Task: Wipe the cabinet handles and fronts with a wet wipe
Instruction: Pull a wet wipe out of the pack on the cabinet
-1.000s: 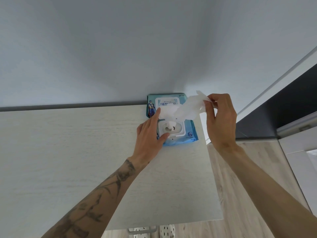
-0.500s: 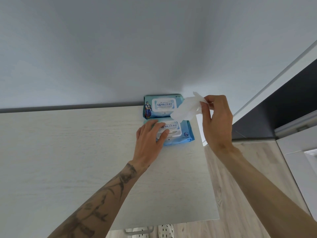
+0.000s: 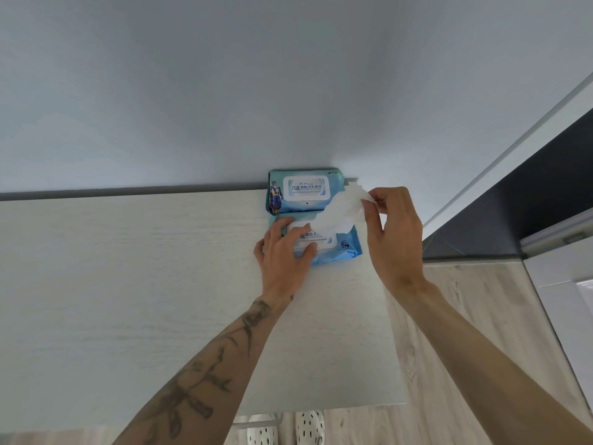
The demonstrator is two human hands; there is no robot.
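Head view:
- Two blue wipe packs sit on the pale wood-grain cabinet top (image 3: pixel 128 284) at its far right corner. The far pack (image 3: pixel 305 189) is against the wall (image 3: pixel 224 91) and the near pack (image 3: pixel 341 253) touches it in front.
- The near pack's lid was flipped up 1.0 s ago, went down at 0.5 s, and is shut now.
- The left hand (image 3: pixel 282 252) is palm-down on that lid, as at 0.5 s. Its fingers are nearly straight and a little spread over the lid's left half, with the thumb along the lid's near edge. It presses and does not grip.
- The right hand (image 3: pixel 394 232) is above the near pack's right end. Thumb and forefinger are clamped on the top corner of the wet wipe (image 3: pixel 340 213), and the other fingers are loosely curled.
- The wipe was still feeding from the opening 1.0 s ago and is now fully out. It hangs down-left from the pinch, crumpled, and its lower end overlaps the lid. I can't tell whether it touches.
- The camera is closer and lower than before, so both packs look bigger.
- A grey bar (image 3: pixel 253 423) sits just below the top's front edge. Spotted slippers (image 3: pixel 309 427) stand on the wood floor (image 3: pixel 449 348).
- There is a dark panel (image 3: pixel 529 203) at far right.
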